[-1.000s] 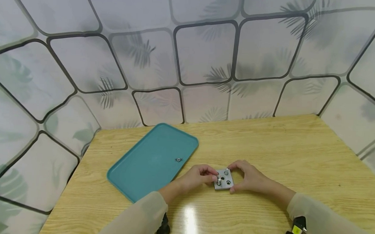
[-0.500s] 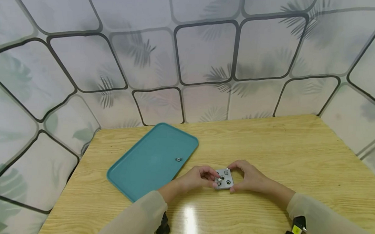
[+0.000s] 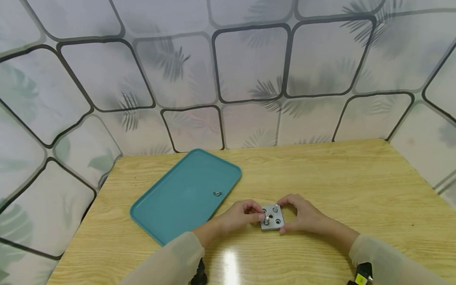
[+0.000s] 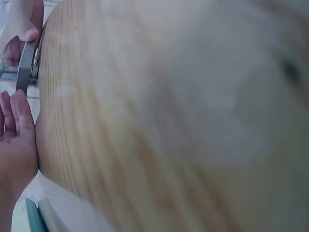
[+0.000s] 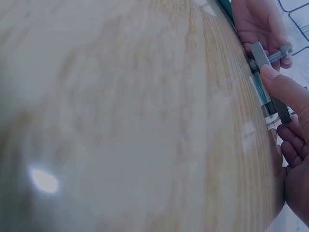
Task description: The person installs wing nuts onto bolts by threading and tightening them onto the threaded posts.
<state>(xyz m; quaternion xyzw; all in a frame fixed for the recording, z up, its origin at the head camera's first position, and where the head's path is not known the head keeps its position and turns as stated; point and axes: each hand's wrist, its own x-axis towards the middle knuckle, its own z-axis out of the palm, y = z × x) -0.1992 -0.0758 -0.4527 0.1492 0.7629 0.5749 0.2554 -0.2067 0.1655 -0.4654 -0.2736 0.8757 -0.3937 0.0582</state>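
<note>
A small square metal plate [image 3: 272, 223] with several holes lies on the table, two bolts standing up through it. My right hand [image 3: 306, 215] grips the plate from the right, thumb on the near edge and fingers at the far corner. At the plate's left side, the fingers of my left hand [image 3: 238, 217] pinch at the top of the near bolt [image 3: 266, 221]. A nut [image 5: 286, 49] sits on that bolt's threaded end in the right wrist view. The second bolt [image 3: 275, 208] stands near the far edge. Bolt heads [image 4: 34, 76] show under the plate in the left wrist view.
A teal tray [image 3: 173, 199] lies at an angle on the left of the wooden table [image 3: 343, 176]. On it, near the right edge, is a wing nut [image 3: 217, 193]. A patterned cloth wall [image 3: 249, 67] rises behind the table.
My left fingers slid forward over the near bolt half a second ago and have drawn back to the left, in a small turning motion. My right hand and the plate stay in place.
</note>
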